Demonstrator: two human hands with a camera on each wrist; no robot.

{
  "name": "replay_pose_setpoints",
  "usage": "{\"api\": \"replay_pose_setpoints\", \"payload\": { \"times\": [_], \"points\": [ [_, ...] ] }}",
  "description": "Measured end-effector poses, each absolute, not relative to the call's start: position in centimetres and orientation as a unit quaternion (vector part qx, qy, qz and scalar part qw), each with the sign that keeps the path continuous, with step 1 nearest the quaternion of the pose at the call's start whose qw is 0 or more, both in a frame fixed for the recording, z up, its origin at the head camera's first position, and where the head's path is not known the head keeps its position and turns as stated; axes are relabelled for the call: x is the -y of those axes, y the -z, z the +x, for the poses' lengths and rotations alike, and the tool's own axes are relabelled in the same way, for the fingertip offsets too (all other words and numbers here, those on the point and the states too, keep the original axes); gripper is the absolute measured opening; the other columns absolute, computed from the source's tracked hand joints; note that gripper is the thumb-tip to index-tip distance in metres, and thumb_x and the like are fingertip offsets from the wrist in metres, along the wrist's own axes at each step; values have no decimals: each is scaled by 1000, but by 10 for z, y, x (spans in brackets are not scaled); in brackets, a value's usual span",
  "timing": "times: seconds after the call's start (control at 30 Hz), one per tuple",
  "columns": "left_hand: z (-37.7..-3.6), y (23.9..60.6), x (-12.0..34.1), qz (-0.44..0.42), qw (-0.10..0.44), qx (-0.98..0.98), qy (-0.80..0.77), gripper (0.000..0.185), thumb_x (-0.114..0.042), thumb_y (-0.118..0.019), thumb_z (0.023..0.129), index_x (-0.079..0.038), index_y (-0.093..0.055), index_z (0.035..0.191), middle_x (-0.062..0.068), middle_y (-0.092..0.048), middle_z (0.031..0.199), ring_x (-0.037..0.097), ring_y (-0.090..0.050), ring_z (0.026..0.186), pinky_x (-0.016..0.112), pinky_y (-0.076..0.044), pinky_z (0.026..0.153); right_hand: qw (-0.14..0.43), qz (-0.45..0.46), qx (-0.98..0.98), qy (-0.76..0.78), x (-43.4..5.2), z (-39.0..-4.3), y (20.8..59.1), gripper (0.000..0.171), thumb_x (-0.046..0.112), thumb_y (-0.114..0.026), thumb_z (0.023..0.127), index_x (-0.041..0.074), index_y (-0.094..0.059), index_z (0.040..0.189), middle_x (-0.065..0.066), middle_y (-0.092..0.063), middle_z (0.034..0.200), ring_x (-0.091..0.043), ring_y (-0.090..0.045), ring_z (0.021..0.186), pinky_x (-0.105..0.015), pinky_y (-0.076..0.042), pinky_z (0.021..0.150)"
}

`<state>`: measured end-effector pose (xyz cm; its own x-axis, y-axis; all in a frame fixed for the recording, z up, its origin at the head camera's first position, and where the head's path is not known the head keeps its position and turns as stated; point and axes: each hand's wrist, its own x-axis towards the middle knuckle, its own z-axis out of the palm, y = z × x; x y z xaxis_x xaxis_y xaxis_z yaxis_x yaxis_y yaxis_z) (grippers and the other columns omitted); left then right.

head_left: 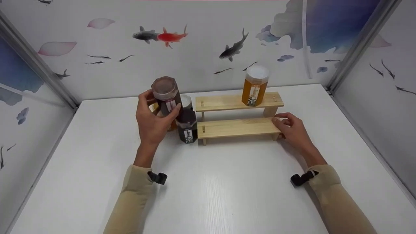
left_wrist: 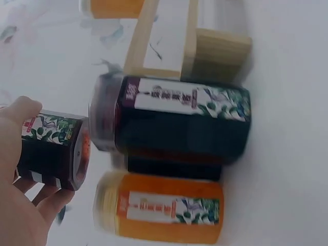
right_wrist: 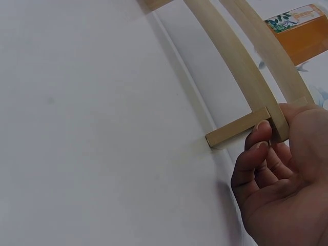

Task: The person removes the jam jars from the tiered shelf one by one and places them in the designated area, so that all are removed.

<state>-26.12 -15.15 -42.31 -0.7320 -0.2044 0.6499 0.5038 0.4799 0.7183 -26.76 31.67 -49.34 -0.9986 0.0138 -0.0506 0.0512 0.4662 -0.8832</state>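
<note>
Dark jar (head_left: 166,95) is up off the tabletop (head_left: 227,182), your left hand (head_left: 152,122) wrapped round its body, thumb on one side, fingers (left_wrist: 48,197) clenched on the other. It hangs just above and left of the wooden shelf (head_left: 239,126), right over the cluster of other jars.

Risks as I read them:

- Second dark jar (head_left: 187,127) stands just under and beside the one you're holding. Swing low toward the shelf and the base could clip its lid and tip it. Lift clear first.
- Orange jar (left_wrist: 164,215) behind the cluster sits close to the dark one, looks touching in the wrist view. One knock likely moves both.
- A white-lidded jar (head_left: 186,100) is mostly hidden behind your hand; can't tell how close it is. Treat it as in the way.
- Grip is on the label area, mid-body. Smooth plastic, probably heavy if full, so it could slip if you tilt it while reaching across.
- Your right hand (head_left: 292,130) is at the right end of the lower step, fingers (right_wrist: 256,141) curled round the end and leg. Good brace, but pull or lean on it and the whole shelf slides or rocks.
- That matters because the orange jar on the top step (head_left: 254,86) is tall and narrow. A shelf jolt could topple it off the back or onto the lower step.
- Steps are narrow. Land the jar off-centre and it may overhang the front edge.
</note>
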Motion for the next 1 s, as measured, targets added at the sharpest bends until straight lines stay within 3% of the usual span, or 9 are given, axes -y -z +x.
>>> {"api": "replay_pose_setpoints", "payload": {
  "times": [0.23, 0.53, 0.67, 0.8, 1.0],
  "points": [
    [-252, 429, 170, -93, 338, 810, 471, 89, -40, -94, 83, -7, -46, 151, 10, -63, 131, 19, -65, 118, 46, -67, 86, 20, 28, -853, 521, -322, -269, 498, 66, 59, -63, 106, 14, -54, 152, -2, -61, 99, -7, -61, 78, -20, -53, 65],
    [-247, 434, 190, -116, 331, 808, 474, 90, -34, -94, 83, -15, -46, 157, 2, -66, 136, 13, -63, 118, 22, -55, 87, 16, 26, -852, 523, -321, -268, 498, 66, 60, -63, 105, 13, -55, 151, -2, -62, 96, -7, -62, 76, -21, -53, 64],
    [-246, 441, 196, -109, 321, 819, 463, 89, -34, -94, 82, -14, -47, 155, 2, -68, 133, 13, -63, 114, 18, -55, 79, 22, 32, -851, 524, -321, -268, 497, 66, 59, -63, 105, 13, -54, 152, -2, -63, 99, -7, -62, 78, -21, -54, 65],
    [-247, 450, 199, -102, 306, 840, 436, 88, -37, -94, 81, -13, -48, 152, 5, -69, 127, 15, -63, 108, 26, -56, 74, 26, 37, -852, 521, -322, -270, 498, 64, 57, -62, 107, 14, -54, 153, -3, -62, 102, -8, -62, 79, -22, -54, 65],
    [-248, 462, 202, -104, 278, 862, 411, 90, -39, -97, 78, -9, -49, 148, 10, -69, 123, 22, -64, 107, 41, -56, 84, 28, 34, -855, 517, -319, -271, 497, 63, 58, -61, 107, 15, -54, 153, -4, -63, 103, -9, -62, 80, -22, -53, 66]
  ]
}}
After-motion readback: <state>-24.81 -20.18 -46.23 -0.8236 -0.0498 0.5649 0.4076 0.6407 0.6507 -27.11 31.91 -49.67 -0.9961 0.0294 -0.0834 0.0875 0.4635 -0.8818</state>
